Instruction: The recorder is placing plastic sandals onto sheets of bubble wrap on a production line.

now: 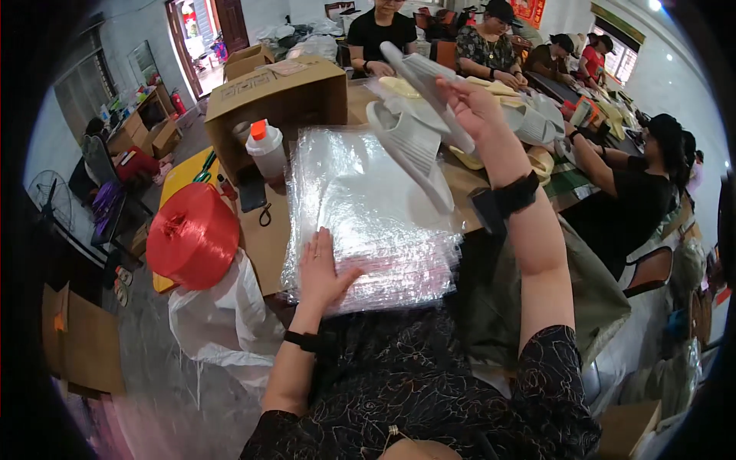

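Observation:
My left hand (322, 268) lies flat, fingers spread, on the near left part of a stack of transparent plastic bags (337, 184). Raised over the far right of the stack, my right hand (477, 115) grips a light grey slipper (426, 80), tilted with its toe or heel end up. A second grey ribbed slipper (414, 146) slants over the bags' far right part, just below the held one. Whether the two slippers touch is hard to tell.
Left of the bags stand a white bottle with an orange cap (264, 146), a dark phone (251, 192) and a red twine roll (192, 234). An open cardboard box (276, 96) sits behind. More slippers (533, 123) lie at right, where co-workers sit around the table.

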`<state>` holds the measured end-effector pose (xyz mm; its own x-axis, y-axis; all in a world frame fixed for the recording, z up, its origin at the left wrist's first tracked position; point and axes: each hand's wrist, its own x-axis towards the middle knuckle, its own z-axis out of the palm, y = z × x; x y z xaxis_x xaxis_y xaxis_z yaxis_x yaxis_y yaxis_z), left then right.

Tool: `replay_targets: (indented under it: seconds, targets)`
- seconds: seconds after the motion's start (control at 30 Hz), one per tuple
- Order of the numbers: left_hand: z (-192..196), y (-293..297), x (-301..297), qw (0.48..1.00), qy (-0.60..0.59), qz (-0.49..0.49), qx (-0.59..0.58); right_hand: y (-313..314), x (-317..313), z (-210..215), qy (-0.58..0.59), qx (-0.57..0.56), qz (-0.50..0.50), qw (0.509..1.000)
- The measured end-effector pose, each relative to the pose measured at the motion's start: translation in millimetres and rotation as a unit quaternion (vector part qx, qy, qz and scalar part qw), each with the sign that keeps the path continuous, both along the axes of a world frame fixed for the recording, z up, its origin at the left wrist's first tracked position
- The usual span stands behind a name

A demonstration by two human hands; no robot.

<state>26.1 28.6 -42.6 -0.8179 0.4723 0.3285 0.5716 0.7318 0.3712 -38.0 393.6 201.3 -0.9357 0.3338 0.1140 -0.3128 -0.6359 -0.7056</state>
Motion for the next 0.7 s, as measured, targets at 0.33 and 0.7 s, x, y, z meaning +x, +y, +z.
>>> replay_targets:
  seconds: [0.33,0.7]
  targets:
    - [-4,4,-2,1.000,0.014,-0.011,-0.009,-56,-22,-131,-0.107,0.089,0.061,0.988]
    - [-10,1,-6,0.999,0.041,-0.005,-0.010,-45,-15,-176,-0.138,0.729,-0.052,0.669]
